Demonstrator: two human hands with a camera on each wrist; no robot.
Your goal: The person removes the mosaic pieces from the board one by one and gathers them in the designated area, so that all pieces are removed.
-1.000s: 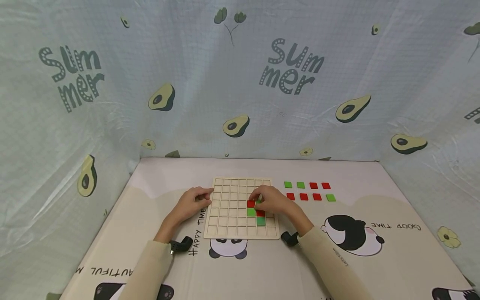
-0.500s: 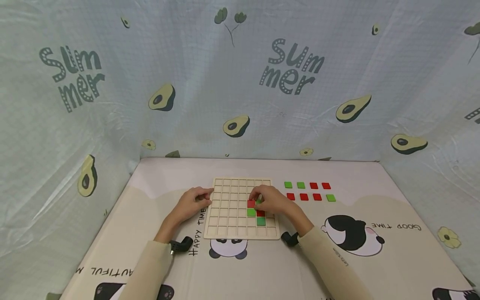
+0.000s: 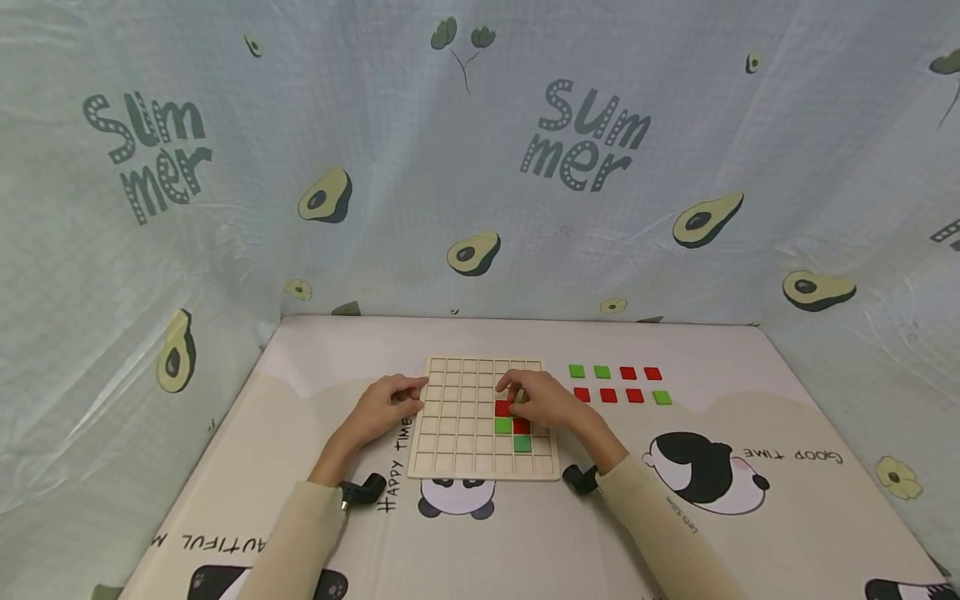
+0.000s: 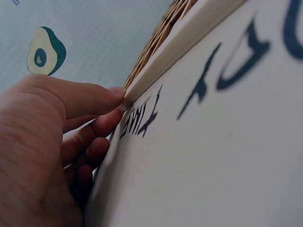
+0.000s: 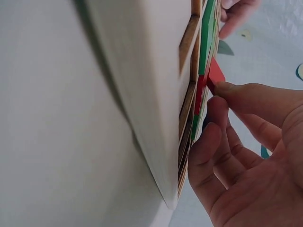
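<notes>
A pale wooden grid board [image 3: 461, 408] lies on the table. My left hand [image 3: 382, 408] touches its left edge; in the left wrist view the thumb [image 4: 106, 97] and fingertips meet the board's side. My right hand [image 3: 547, 400] is over the board's right half, thumb and fingertips at a red square tile [image 3: 502, 408]. In the right wrist view that red tile [image 5: 216, 71] stands tilted at the thumb tip, pinched at its corner. Close by in the grid sit a green tile [image 3: 503, 426], a second red tile [image 3: 522, 426] and a darker green tile [image 3: 522, 444]. Another green tile is partly hidden under the right hand.
Two rows of loose tiles lie right of the board, among them a green tile [image 3: 577, 372] and a red tile [image 3: 652, 374]. Printed panda figures cover the tablecloth [image 3: 487, 558]. A patterned curtain [image 3: 390, 275] closes off the back and sides.
The right index fingertip has shifted slightly left, away from the red tile's top edge. The left hand and the board stay as they were.
</notes>
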